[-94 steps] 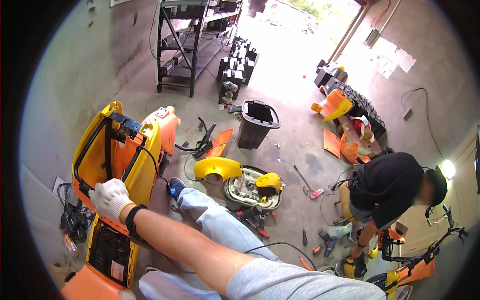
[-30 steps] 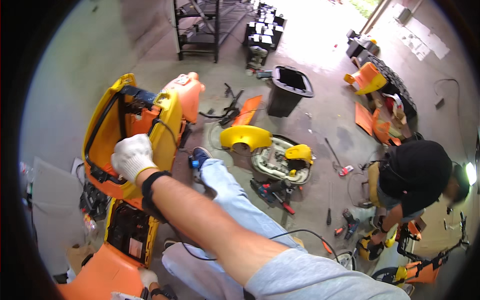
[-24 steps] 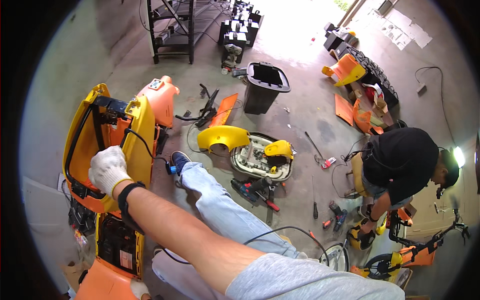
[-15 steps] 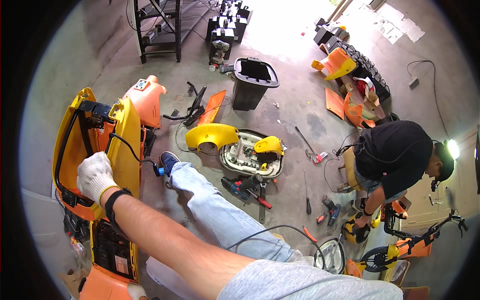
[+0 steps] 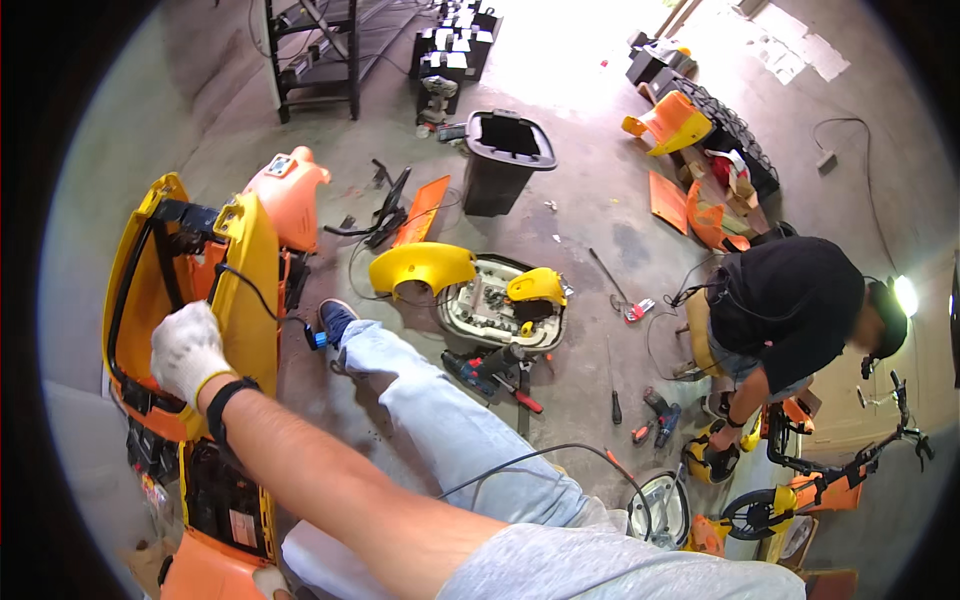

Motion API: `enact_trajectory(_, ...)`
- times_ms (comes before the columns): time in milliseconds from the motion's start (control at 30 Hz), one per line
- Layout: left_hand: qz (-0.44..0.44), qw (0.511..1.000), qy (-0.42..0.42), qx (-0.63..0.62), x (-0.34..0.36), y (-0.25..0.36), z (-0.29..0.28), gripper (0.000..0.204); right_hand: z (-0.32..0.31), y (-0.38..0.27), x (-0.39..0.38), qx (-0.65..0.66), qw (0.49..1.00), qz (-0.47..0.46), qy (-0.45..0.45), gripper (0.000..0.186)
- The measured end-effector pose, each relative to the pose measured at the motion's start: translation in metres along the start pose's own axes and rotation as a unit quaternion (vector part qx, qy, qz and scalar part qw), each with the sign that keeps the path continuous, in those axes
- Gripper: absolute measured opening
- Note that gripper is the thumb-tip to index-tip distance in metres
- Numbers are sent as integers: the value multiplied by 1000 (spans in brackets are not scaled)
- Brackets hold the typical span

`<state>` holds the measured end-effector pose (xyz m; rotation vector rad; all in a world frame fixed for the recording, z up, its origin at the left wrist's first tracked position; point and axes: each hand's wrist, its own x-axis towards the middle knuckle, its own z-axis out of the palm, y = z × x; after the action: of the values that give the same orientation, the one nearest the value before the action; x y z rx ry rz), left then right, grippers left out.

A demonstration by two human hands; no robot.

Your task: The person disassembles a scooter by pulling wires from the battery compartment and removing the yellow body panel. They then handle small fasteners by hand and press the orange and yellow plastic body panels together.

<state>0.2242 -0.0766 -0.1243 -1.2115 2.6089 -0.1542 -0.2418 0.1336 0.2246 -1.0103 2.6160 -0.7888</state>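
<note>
My right hand (image 5: 190, 352), in a white knit glove with a black band at the wrist, reaches across to the left. It is closed inside the opening of a yellow-and-orange scooter body shell (image 5: 252, 300); what the fingers grip, if anything, is hidden. A black cable with a blue connector (image 5: 318, 340) hangs from the shell's side. At the bottom edge, a small part of my gloved left hand (image 5: 270, 582) shows beside an orange panel (image 5: 210, 570); its fingers are out of sight. Between the two hands lies a black compartment (image 5: 225, 490) with a pale label.
A white tray (image 5: 470, 345) of small hardware holds yellow covers. Cordless drills (image 5: 465, 372), a screwdriver (image 5: 615, 405) and a black bin (image 5: 500, 190) stand or lie around. To the right, a co-worker (image 5: 790, 310) bends over a yellow-and-black part (image 5: 708, 462). Black shelving (image 5: 315, 60) stands behind.
The view has shifted slightly. My right hand stays closed at the same place in the shell, with little visible movement.
</note>
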Motion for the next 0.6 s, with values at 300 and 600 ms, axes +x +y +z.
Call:
enact_trajectory(300,-59,996,-67,-8,-18,-2,-1,25,5,12,11,-106,988,-73,88,41)
enact_trajectory(600,-218,957,-31,-189,-51,65,-86,25,8,8,4,-115,987,-27,108,49)
